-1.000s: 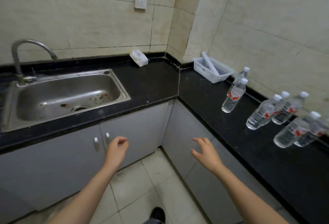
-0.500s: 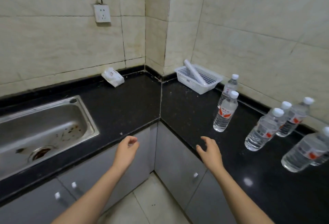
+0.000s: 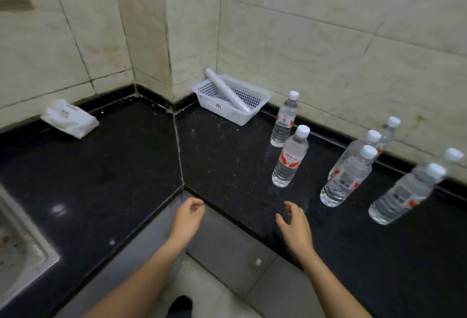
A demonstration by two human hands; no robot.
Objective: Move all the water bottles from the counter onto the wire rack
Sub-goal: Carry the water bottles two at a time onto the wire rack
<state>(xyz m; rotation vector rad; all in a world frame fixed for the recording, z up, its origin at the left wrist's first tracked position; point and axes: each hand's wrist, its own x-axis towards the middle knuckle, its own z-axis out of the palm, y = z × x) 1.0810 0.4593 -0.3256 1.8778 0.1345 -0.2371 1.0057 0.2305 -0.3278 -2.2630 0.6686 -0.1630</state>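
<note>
Several clear water bottles with white caps and red labels stand upright on the black counter (image 3: pixel 227 166) along the right wall. The nearest bottle (image 3: pixel 290 158) stands in front of another bottle (image 3: pixel 284 120). Further right is a bottle (image 3: pixel 346 178), and a blurred bottle (image 3: pixel 404 193) is near the frame's edge. My right hand (image 3: pixel 294 226) hovers over the counter's front edge, fingers spread and loosely curved, holding nothing, a short way below the nearest bottle. My left hand (image 3: pixel 188 219) hangs loosely curled at the counter's inner corner, empty. No wire rack is in view.
A white plastic basket (image 3: pixel 235 113) with a white roll (image 3: pixel 225 90) in it sits in the corner. A white packet (image 3: pixel 69 119) lies by the back wall at left. The steel sink's edge (image 3: pixel 32 254) shows at lower left. Grey cabinet doors (image 3: pixel 227 247) are below.
The view has swung right and moved closer to the counter, so the sink has slid nearly out of frame. Both hands have risen toward the counter's edge, the right one nearer the bottles.
</note>
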